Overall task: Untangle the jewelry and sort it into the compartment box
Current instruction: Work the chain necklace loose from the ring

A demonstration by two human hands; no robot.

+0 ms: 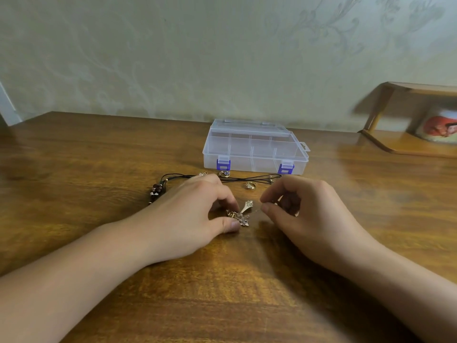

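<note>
gold pendant cluster [239,216] pinched by left hand [195,214], right hand [294,209] pinching its thin chain; a hard tug could tighten the knot.

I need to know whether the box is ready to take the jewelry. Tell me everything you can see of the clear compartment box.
The compartment box is clear, frosted-looking plastic, rectangular and shallow, with dividers showing through its lid. The lid is down, and two purple latches sit on its front wall. A hang tab juts from its right side. It lies flat on the wooden table near the wall, beyond both hands. No hand touches it; the compartments look empty.
</note>
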